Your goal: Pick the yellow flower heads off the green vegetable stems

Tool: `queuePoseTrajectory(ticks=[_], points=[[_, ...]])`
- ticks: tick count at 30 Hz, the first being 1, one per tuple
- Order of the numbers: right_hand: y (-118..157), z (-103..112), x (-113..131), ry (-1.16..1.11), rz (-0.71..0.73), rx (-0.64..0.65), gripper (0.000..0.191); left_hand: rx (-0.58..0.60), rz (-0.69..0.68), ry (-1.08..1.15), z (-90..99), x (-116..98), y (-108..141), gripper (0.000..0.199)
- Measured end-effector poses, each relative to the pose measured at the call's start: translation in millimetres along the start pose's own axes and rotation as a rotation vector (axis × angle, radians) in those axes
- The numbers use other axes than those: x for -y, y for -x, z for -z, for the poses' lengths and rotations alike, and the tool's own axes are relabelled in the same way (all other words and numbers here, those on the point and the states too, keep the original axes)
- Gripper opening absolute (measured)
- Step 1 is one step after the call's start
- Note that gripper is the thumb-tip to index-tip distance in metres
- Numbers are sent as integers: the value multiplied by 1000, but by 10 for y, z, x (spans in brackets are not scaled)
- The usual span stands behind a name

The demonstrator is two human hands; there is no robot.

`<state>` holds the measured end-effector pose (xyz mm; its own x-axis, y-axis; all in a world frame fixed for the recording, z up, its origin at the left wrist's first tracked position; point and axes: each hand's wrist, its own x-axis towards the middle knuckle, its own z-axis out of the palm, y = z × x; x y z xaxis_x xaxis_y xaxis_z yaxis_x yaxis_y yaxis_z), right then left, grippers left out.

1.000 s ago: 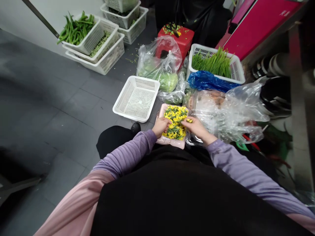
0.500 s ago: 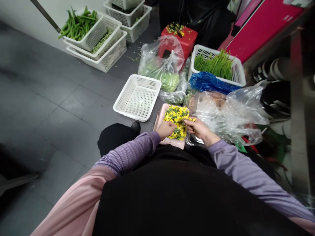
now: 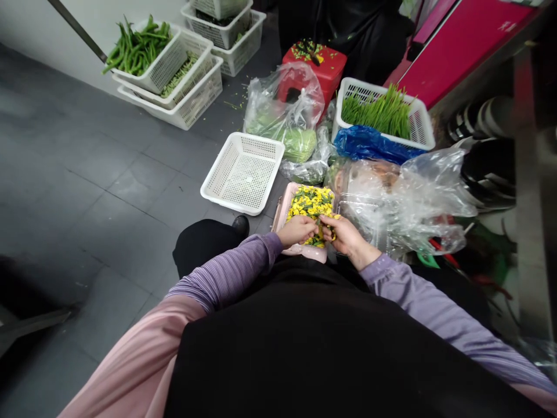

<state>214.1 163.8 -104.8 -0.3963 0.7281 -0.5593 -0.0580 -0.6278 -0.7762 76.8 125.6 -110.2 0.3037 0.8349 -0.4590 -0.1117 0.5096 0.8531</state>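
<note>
A pink tray [image 3: 314, 254] in front of my body holds a layer of small yellow flowers [image 3: 310, 201] with green stems. Over its near half, my left hand [image 3: 297, 230] is closed in a pinch; whatever sits between its fingertips is too small to make out. My right hand [image 3: 347, 237] is at the tray's right side, its fingers wrapped around several yellow flowers whose petals show beside the thumb and below the fingers. The fingertips of both hands come close together above the tray. Part of the flower layer is hidden by the hands.
A white basket [image 3: 213, 184] stands left of the tray. Beyond are a plastic bag of greens [image 3: 300, 145], a red stool [image 3: 335, 69] and a basket of green stalks [image 3: 429, 130]. Clear plastic wrapping [image 3: 404, 197] lies at right. Stacked baskets [image 3: 200, 107] with green peppers [image 3: 139, 46] stand far left.
My right hand has moved left and inward with its yellow flowers, toward my left hand. My left hand has shifted slightly right, and the fingertips are now nearer each other.
</note>
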Motion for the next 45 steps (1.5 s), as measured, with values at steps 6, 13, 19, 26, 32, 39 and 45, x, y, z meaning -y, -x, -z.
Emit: queuePoseTrajectory(ticks=[6,13,19,26,32,39,45], points=[[-134,104,-40,812,274,-188,20,-344,-3,181,158,-72,-36,13],[-203,200,-155,1818,432,65,24,-388,110,16,172,45,-82,7],[-292,355,-15,1456,569,82,18,-280,98,-227,114,21,-39,11],[-263,425,61,1139,576,136,15,-118,82,-97,105,-42,-19,18],[-211,385,120,957,398,159,22,3,32,14,145,-35,-25,14],[-124,194,180,849,339,154,30,-121,40,191,164,-118,13,12],[-215,36,-58,1625,240,-50,22,-414,12,308,249,-55,-46,6]])
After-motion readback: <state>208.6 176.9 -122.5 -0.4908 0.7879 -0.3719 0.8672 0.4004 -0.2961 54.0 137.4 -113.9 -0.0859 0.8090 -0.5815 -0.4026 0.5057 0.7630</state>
